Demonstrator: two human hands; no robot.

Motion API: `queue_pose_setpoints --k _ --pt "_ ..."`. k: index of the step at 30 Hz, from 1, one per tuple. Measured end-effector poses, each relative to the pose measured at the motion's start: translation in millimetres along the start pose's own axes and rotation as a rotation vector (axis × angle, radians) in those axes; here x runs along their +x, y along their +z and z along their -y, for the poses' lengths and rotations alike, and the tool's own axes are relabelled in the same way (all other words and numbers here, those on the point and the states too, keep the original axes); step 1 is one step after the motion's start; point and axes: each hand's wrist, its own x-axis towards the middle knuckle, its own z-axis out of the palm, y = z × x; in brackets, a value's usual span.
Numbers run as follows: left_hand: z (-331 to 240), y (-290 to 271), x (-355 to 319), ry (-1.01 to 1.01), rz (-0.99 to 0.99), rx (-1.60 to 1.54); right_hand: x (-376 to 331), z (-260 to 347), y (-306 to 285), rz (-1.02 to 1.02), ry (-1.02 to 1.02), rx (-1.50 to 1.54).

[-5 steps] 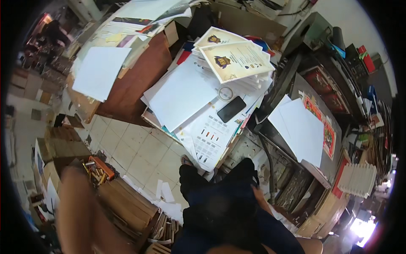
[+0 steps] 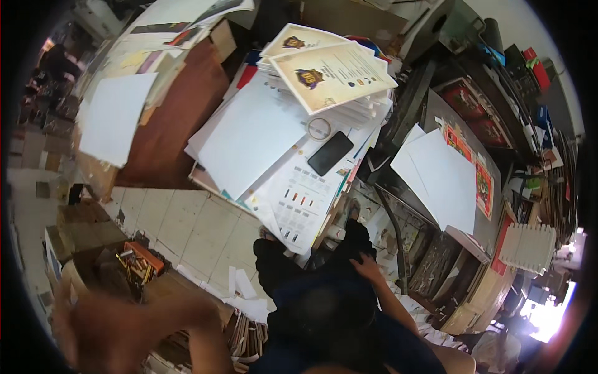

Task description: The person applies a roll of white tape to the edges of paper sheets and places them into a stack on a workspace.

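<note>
Blurred by motion, my left hand [image 2: 112,324] is raised at the lower left, close to the camera, and its fingers cannot be made out. My right hand [image 2: 367,267] rests on my dark-trousered leg near the knee, fingers lying loosely apart and nothing in them. Ahead is a stack of papers with white sheets [image 2: 249,134] and a printed sheet [image 2: 293,212]. On it lie a black phone [image 2: 331,153], a roll of clear tape [image 2: 319,129] and a pile of cream certificates [image 2: 336,75]. Neither hand touches these.
White sheets lie on a wooden desk [image 2: 177,118] at left and on a dark machine [image 2: 439,181] at right. An orange tray [image 2: 144,257] of pens or tools stands among brown cartons [image 2: 93,234] at lower left. Paper scraps [image 2: 246,283] litter the tiled floor [image 2: 187,218].
My left hand has swung and changed pose at the lower left, blurred in both frames. My right hand has moved forward along the leg and shows more fully. The view has shifted slightly.
</note>
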Motion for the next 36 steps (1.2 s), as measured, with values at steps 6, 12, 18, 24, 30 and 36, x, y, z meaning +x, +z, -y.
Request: queue_pose_setpoints --k 6,12,18,24,30,36 --pt "59 0 -288 -1.197 -0.275 0.185 114 19 17 -0.041 0.306 -0.354" --pt "52 50 -373 -1.298 0.201 0.231 170 24 -17 -0.044 0.203 -0.253" --pt "138 193 -413 -0.941 0.797 0.388 190 8 -6 -0.324 0.004 -0.251" --pt "180 250 -495 -0.639 0.918 0.652 158 -36 41 -0.698 -0.248 -0.211" --pt "169 244 -527 -0.721 0.743 0.683 114 -124 79 -0.836 -0.532 0.267" --pt "143 280 -509 -0.777 0.729 0.775 99 -118 82 -0.784 -0.585 0.257"
